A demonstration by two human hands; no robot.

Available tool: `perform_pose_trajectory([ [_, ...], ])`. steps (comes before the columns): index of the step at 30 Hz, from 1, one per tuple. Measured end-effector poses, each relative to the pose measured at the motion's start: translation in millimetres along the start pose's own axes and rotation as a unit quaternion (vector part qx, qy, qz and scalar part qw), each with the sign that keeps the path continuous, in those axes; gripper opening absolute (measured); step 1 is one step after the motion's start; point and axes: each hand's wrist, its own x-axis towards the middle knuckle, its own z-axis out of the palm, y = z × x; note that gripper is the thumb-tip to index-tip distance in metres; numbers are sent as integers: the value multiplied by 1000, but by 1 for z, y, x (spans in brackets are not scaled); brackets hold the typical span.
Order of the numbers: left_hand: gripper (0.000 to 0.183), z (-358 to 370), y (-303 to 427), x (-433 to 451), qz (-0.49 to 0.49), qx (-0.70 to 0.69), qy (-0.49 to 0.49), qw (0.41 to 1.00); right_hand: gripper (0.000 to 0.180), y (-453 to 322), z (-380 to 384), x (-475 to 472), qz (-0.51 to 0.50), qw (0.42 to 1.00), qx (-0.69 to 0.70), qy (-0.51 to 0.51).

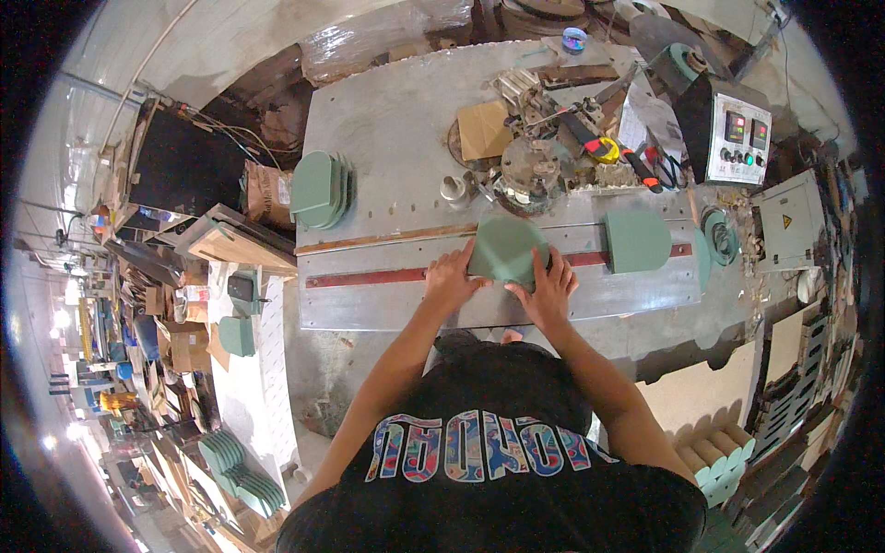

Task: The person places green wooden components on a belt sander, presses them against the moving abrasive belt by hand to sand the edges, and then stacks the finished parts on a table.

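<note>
A green panel with rounded corners [508,250] is held between my two hands over the metal table [373,307]. My left hand [451,278] grips its left edge, and my right hand [546,282] grips its right and lower edge. Just beyond the panel stands a round metal machine head [531,173]. A similar green panel [637,242] lies to the right across the red strip [366,278]. At the table's left side rests a small stack of green panels [320,190].
Pliers with red and yellow handles [601,148], a cardboard piece [484,130] and a white bottle [453,189] lie around the machine. A control box [738,138] stands at the back right. Stacked green pieces [242,473] sit lower left, and cardboard tubes [715,453] lower right.
</note>
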Motion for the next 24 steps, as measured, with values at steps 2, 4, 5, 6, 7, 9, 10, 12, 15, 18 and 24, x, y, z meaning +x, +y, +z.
perform_pose_trajectory([
  [2,113,-4,2,0,1,-1,-4,1000,98,-1,1,-1,-1,1000,0,8],
  [4,113,-8,1,1,1,-3,-15,1000,98,-2,2,-1,1,1000,7,14],
  [5,113,-10,2,1,1,-5,-22,1000,98,-2,3,-2,5,1000,13,15],
  [6,113,-13,3,3,-2,-17,-35,999,98,-2,4,-2,8,1000,19,16],
  [7,112,-17,2,4,-5,-30,-48,998,98,-1,5,-1,17,1000,21,5],
  [9,111,-14,-4,4,3,-50,-45,998,98,-2,4,1,34,999,25,-17],
  [10,110,-9,-10,4,15,-57,-30,998,98,-3,3,2,36,999,33,-20],
  [12,104,-6,-14,3,35,-84,2,996,98,-6,-1,5,42,998,48,-24],
  [15,95,-8,-20,4,21,-141,0,990,97,-8,0,11,40,997,61,-27],
  [18,92,-12,-30,8,-46,-201,-60,977,100,-14,2,21,37,996,60,-54],
  [24,88,-13,-82,40,26,-128,157,979,100,-36,23,47,28,997,42,-62],
])
